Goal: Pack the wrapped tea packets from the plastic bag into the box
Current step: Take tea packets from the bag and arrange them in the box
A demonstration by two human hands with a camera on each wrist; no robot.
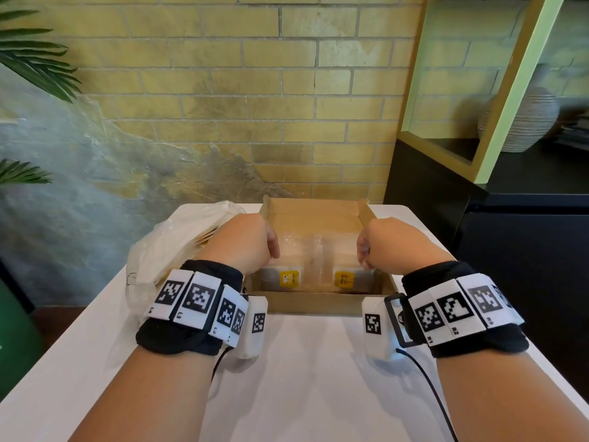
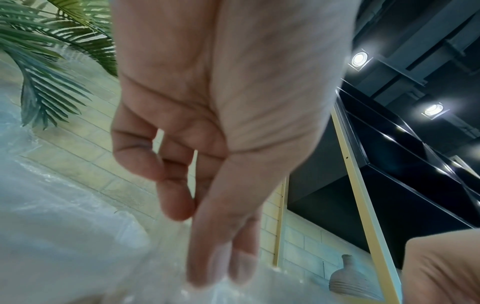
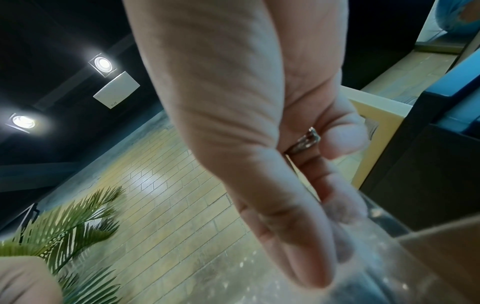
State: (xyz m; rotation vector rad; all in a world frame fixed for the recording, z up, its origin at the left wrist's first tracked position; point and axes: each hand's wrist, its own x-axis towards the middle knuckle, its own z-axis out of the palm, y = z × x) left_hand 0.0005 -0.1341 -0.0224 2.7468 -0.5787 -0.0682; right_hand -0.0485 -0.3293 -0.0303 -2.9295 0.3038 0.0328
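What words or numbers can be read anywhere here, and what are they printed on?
"L3": white tag on the left wristband.
"R2": white tag on the right wristband.
Other wristband tag codes: too small to read.
Two yellow labels on the wrapped tea packets in the box: dark print, blurred.
Ceiling plate: unreadable.

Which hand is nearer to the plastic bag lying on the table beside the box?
Left. The left hand is at the box's left edge, right beside the plastic bag. The right hand is at the box's far side, apart from the bag.
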